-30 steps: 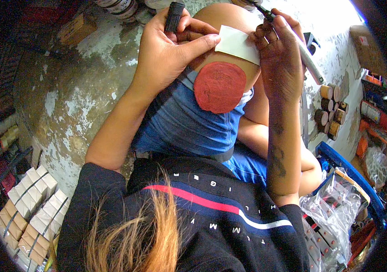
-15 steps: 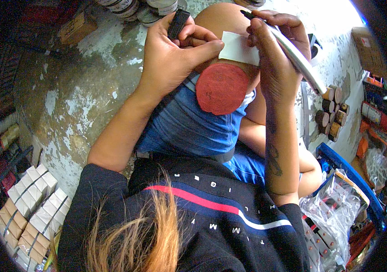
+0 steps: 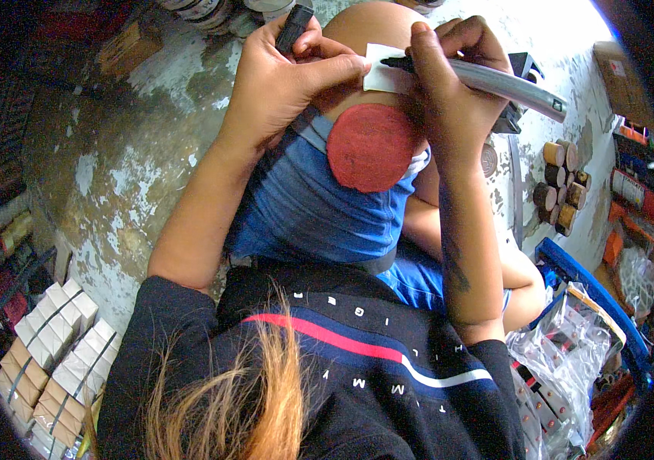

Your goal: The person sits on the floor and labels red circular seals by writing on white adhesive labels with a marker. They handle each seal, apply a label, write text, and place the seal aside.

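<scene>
My right hand (image 3: pixel 461 88) grips a silver-grey marker (image 3: pixel 507 86), its black tip resting on or just over a small white piece of paper (image 3: pixel 380 75). The paper lies over my bare knee, its right part hidden behind that hand. Thumb and fingers of my left hand (image 3: pixel 285 80) pinch the paper's left edge. The same hand also holds a black marker cap (image 3: pixel 294 29) upright between its fingers. A round red disc (image 3: pixel 373 147) rests on my thigh just below the paper, on the blue denim shorts (image 3: pixel 311 207).
Several short round wooden pieces (image 3: pixel 554 153) stand on the worn floor (image 3: pixel 124 153) at the right. Tins (image 3: pixel 200 11) sit at the far edge. A blue-rimmed container (image 3: pixel 599 287) with plastic bags is at lower right. Strapped paper-wrapped packs (image 3: pixel 66 318) are stacked at lower left.
My right hand has turned and brought the marker's tip down and left onto the paper. The paper and my left hand have shifted slightly left and up.
</scene>
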Demonstrator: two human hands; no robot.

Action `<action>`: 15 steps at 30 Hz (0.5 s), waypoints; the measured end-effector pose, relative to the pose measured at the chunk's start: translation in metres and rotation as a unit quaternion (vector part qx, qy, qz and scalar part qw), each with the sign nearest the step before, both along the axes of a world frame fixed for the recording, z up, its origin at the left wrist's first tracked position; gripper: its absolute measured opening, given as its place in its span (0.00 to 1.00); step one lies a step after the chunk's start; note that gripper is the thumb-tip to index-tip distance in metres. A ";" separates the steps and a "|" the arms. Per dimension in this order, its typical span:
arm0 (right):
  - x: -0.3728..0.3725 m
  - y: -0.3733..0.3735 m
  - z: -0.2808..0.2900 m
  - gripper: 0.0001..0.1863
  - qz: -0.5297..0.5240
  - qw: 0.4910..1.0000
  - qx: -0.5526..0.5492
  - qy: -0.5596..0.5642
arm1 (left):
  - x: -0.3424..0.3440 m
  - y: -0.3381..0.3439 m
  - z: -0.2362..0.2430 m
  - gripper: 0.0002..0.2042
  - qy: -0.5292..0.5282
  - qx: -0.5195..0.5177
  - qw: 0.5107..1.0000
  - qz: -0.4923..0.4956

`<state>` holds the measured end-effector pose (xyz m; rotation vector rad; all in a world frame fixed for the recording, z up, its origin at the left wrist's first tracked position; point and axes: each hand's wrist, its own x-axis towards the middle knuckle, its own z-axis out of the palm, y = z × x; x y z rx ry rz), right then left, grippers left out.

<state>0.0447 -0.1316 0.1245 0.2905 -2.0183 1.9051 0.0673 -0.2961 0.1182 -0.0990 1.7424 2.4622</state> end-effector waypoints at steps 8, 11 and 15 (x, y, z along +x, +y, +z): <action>0.004 -0.002 -0.001 0.14 -0.009 0.999 0.041 0.007 | -0.001 -0.005 0.003 0.20 -0.050 -0.008 0.998 -0.025; 0.006 -0.004 0.000 0.14 -0.007 0.999 0.049 -0.007 | -0.002 -0.003 0.001 0.19 -0.032 -0.005 0.999 -0.010; 0.010 -0.004 0.002 0.15 -0.032 0.996 0.075 -0.028 | 0.000 -0.003 0.001 0.18 -0.027 -0.022 0.999 -0.005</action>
